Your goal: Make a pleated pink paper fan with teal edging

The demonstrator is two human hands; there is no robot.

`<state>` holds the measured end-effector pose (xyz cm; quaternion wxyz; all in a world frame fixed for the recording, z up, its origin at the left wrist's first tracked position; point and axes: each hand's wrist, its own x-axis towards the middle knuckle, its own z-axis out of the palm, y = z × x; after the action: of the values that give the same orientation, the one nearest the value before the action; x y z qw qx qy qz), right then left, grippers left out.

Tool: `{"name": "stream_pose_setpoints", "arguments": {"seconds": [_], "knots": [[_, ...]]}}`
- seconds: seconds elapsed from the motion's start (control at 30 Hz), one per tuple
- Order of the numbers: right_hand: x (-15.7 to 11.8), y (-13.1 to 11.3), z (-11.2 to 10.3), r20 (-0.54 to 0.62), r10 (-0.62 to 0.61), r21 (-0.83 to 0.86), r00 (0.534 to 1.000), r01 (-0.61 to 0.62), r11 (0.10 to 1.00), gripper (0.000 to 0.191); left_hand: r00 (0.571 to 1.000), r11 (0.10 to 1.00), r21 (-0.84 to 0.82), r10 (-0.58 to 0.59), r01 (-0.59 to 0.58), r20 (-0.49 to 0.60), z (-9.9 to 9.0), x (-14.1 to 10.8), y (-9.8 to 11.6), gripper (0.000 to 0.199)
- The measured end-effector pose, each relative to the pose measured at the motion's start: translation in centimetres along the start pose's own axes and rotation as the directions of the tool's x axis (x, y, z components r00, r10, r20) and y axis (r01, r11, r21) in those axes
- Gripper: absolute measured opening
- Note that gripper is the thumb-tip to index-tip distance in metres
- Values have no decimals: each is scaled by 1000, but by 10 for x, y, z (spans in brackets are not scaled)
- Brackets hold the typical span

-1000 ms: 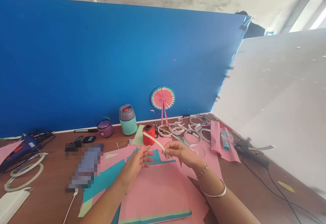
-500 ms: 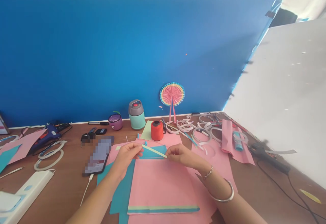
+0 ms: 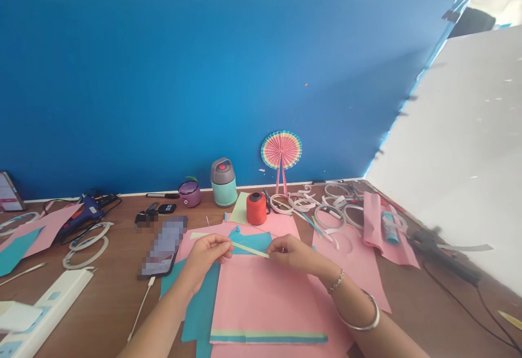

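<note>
We can't see the ends of the pale green strip (image 3: 250, 250) near six o'clock, because the left hand (image 3: 207, 255) and the right hand (image 3: 291, 252) cover them. The bottom edge cuts off both arms (image 3: 169, 309). At eight o'clock, little squares blur the phone (image 3: 165, 246), so we can't read it, and the edge chops the power strip (image 3: 65, 295). At nine, a small screen (image 3: 10, 192) is cut too. At two, the white wall (image 3: 457, 102) hides part of a black thing (image 3: 473, 23) we can't name.

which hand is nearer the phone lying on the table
Left: the left hand is just right of the phone; the right hand is farther right, across the pale strip.
</note>
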<state>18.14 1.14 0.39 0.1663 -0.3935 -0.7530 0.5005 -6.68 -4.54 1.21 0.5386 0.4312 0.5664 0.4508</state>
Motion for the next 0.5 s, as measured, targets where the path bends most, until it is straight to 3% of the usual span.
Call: {"name": "stream_pose_setpoints", "arguments": {"seconds": [0.2,0.33,0.5], "knots": [[3,6,4,-6,-18,-26,1000,18,1000,21,1000,1000,4,19,-19,-18,-2,0,0,30],[4,9,5,-5,-30,-29,1000,29,999,20,1000,998,-56,18,-18,-15,-2,-3,1,43],[2,7,3,-2,-28,-28,1000,28,999,20,996,991,-99,-91,91,5,-4,-4,1,54]]}}
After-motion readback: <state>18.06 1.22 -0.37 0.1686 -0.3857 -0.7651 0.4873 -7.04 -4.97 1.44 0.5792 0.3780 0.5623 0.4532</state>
